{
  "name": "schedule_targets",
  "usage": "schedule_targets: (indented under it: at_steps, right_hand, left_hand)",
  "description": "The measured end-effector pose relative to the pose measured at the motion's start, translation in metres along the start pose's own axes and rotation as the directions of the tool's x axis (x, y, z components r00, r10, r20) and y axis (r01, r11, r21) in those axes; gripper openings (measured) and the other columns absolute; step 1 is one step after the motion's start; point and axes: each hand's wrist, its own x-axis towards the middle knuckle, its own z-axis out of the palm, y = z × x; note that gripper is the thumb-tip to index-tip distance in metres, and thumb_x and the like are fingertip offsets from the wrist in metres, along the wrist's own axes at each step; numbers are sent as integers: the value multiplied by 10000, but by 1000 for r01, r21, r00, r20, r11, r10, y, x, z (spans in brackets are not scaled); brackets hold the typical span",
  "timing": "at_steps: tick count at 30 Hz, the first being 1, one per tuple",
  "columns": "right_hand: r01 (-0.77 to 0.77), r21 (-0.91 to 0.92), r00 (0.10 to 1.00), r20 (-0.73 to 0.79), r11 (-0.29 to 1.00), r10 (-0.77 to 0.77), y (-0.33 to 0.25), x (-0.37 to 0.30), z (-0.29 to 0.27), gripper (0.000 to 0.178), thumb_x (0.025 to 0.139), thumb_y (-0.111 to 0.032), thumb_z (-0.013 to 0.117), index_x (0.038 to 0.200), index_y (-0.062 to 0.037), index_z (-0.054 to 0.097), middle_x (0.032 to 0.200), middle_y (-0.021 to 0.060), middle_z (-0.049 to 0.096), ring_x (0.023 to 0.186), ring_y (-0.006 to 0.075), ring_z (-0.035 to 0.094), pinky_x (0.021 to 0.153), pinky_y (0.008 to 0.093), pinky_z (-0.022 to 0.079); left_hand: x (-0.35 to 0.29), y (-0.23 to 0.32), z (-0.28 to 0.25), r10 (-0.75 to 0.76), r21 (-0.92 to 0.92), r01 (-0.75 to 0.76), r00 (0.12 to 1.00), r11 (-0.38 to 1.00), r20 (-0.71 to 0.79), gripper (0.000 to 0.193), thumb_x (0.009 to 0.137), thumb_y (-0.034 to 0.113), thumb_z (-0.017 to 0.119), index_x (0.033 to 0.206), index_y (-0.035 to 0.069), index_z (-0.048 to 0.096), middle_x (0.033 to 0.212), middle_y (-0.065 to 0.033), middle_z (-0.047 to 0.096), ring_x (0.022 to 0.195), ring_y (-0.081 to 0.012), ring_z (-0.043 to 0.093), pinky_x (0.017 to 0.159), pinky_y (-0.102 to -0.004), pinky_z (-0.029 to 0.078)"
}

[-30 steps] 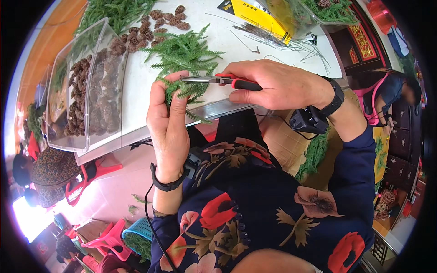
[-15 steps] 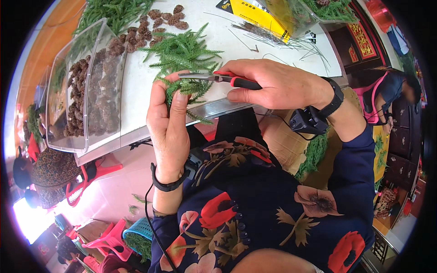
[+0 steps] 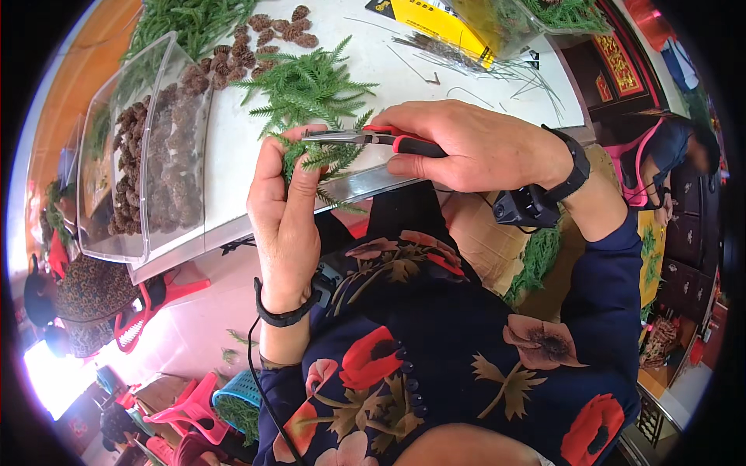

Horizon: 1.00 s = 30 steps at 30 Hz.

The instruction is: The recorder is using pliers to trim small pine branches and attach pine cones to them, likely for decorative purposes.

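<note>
Between the thumb and fingers of my left hand (image 3: 284, 198) is a small bunch of green artificial pine sprigs (image 3: 332, 158). My right hand (image 3: 474, 147) is wrapped round pliers (image 3: 416, 144) with red and black handles. The metal jaws of the pliers lie across the top of the held bunch, by my left fingertips. What the jaws touch among the needles is too small to make out. Just beyond my left hand, a loose pile of pine sprigs (image 3: 307, 81) lies on the white table (image 3: 388, 85).
Brown pine cones (image 3: 289, 33) lie scattered at the back, and more fill a clear plastic box (image 3: 148, 163) on the left. Thin wires (image 3: 536, 81) are spread beside a yellow packet (image 3: 443, 27). A cardboard box (image 3: 486, 241) stands below the table edge. Another person (image 3: 676, 155) sits at far right.
Both hands stay nearly in place; the left has shifted very slightly left. The plier jaws still lie at the held sprigs.
</note>
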Motion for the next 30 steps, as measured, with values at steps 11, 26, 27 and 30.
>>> schedule_targets:
  at_steps: [11,26,27,30]
  right_hand:
    - [-50,-219,984,-178,975,11,-9,-6,15,257,853,-223,633,964,-1,566,774,186,610,717,380,592,604,427,457]
    - [-19,-247,922,-379,969,-78,-6,-9,29,290,839,-225,657,1011,-5,577,845,155,647,762,351,631,660,409,493]
    - [-20,-238,928,-365,971,-71,-7,-8,29,291,842,-227,654,1014,-5,576,848,155,645,768,352,629,662,411,491]
    - [-97,-261,959,-282,961,20,-12,-7,26,281,847,-232,649,998,-8,573,827,158,638,761,359,619,655,419,480]
  left_hand:
    - [-2,-1,0,-63,3,63,998,998,-23,244,970,110,492,1177,-13,523,1022,-25,582,889,-67,516,812,-209,422]
    - [2,-12,2,312,470,-228,944,853,-107,185,856,8,605,1030,-49,576,888,-89,529,781,-165,501,747,-251,414]
    - [2,-12,2,347,507,-253,933,824,-98,181,852,7,612,1022,-47,580,884,-89,529,779,-166,501,740,-253,416]
    - [2,-13,1,414,579,-299,907,759,-75,173,843,5,625,1005,-43,587,875,-88,528,776,-169,502,725,-257,419]
